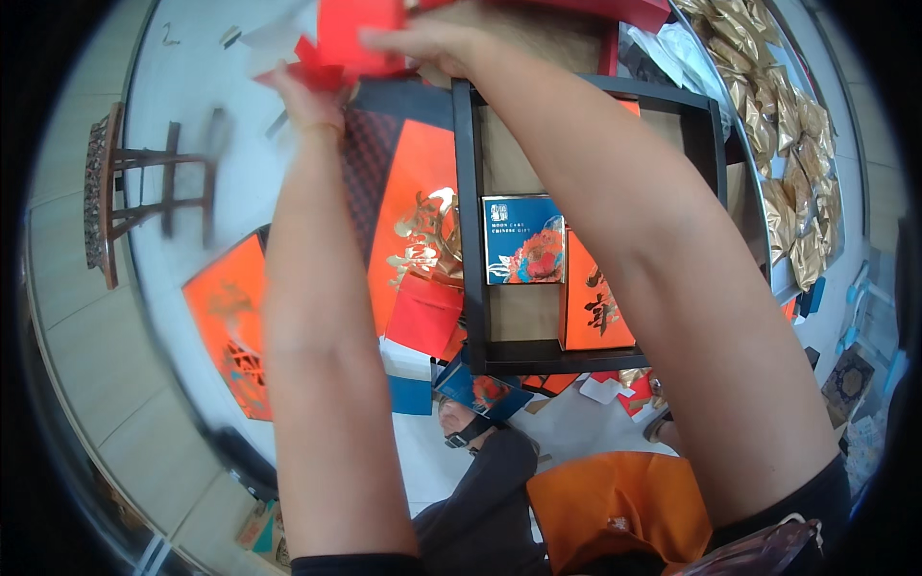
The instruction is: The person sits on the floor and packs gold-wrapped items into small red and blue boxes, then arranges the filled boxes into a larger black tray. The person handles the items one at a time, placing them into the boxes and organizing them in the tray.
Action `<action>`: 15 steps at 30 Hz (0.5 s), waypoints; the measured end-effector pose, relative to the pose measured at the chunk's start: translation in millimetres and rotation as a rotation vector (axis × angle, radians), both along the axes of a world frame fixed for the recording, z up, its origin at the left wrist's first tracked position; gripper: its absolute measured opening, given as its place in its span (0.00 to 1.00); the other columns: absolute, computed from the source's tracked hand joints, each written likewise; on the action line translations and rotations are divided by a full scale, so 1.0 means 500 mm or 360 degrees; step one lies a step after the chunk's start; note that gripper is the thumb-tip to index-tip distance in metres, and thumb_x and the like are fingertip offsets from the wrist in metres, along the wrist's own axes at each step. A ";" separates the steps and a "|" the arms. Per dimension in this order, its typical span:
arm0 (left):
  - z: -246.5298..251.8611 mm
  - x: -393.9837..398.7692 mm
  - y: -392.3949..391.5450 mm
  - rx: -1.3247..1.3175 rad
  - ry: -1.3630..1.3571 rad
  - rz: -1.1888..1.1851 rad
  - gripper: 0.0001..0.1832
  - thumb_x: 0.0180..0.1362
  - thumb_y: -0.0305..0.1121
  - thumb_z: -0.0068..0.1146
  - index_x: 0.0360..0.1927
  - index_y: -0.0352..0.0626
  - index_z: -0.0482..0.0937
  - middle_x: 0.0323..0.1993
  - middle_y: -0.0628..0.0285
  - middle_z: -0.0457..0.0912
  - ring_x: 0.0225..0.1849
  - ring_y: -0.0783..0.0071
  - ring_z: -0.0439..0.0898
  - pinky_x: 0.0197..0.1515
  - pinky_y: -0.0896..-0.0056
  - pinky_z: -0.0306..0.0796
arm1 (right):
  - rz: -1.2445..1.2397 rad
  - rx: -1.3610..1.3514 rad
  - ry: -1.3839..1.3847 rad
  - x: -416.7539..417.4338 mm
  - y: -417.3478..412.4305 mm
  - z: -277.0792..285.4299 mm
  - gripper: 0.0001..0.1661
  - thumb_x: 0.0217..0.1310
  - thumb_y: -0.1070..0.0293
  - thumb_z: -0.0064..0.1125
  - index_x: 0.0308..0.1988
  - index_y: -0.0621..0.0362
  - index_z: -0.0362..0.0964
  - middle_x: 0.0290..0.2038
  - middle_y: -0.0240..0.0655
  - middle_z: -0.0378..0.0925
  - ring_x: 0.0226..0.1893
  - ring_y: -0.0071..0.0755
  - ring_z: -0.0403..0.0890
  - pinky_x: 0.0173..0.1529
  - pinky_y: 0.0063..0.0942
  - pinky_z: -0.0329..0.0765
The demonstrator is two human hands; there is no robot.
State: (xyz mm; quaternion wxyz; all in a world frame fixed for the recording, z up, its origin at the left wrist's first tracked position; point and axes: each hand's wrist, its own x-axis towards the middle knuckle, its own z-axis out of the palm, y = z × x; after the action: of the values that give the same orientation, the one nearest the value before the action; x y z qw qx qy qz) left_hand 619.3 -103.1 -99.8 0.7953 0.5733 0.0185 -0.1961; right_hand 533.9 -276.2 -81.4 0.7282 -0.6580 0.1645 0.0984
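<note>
At the top, both arms reach forward to a red cardboard box (360, 36), blurred by motion. My right hand (432, 45) has its fingers on the box's right side. Lower down on the left, my left hand (310, 97) is at the box's red flaps, its fingers blurred. Nearer to me stands a black-rimmed tray (472, 216) that holds a blue mooncake box (522, 241) with a flower print and an orange box (587, 317) with gold characters. My right forearm hides part of the tray. Beside its left wall lies a large orange printed panel (410, 173).
Gold foil packets (792, 115) fill a long tray at the right. A wooden stool (108, 194) lies at the left. Red and blue cartons, including an open red one (425, 313), lie around my feet. Another orange panel (230, 317) is left of my left forearm.
</note>
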 end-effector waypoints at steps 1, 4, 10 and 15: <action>0.009 -0.016 -0.033 -0.0060 0.0005 -0.0087 0.39 0.70 0.67 0.25 0.65 0.47 0.69 0.60 0.55 0.77 0.53 0.56 0.76 0.53 0.45 0.72 | -0.0051 -0.0016 0.0081 -0.019 -0.025 0.002 0.44 0.67 0.35 0.61 0.72 0.49 0.65 0.71 0.42 0.69 0.70 0.52 0.69 0.66 0.72 0.61; 0.051 -0.012 -0.032 -0.0387 -0.0083 0.0065 0.38 0.66 0.66 0.39 0.65 0.43 0.68 0.61 0.53 0.77 0.57 0.52 0.76 0.57 0.46 0.73 | -0.0349 -0.0099 -0.0504 0.012 0.007 -0.006 0.41 0.63 0.35 0.64 0.63 0.55 0.75 0.57 0.43 0.83 0.53 0.41 0.86 0.56 0.40 0.80; 0.305 -0.147 0.128 -0.0369 0.0000 -0.0082 0.45 0.63 0.61 0.55 0.70 0.33 0.64 0.71 0.51 0.70 0.75 0.55 0.66 0.80 0.48 0.55 | -0.0418 -0.0958 -0.0942 -0.087 0.085 0.144 0.38 0.56 0.33 0.63 0.42 0.62 0.84 0.37 0.45 0.88 0.40 0.46 0.89 0.48 0.39 0.84; 0.347 -0.373 0.379 0.0198 0.0052 0.0122 0.36 0.70 0.52 0.56 0.72 0.40 0.65 0.68 0.56 0.75 0.72 0.62 0.71 0.79 0.51 0.58 | 0.0342 -0.0488 -0.0424 -0.312 0.163 0.175 0.36 0.57 0.38 0.60 0.46 0.61 0.84 0.41 0.52 0.87 0.45 0.54 0.88 0.53 0.43 0.82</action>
State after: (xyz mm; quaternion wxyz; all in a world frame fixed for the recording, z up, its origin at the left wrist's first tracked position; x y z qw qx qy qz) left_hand 432.8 86.5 73.7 0.7646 0.6173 0.0655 -0.1732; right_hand 377.7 -195.0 5.9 0.6202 -0.7820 0.0089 0.0616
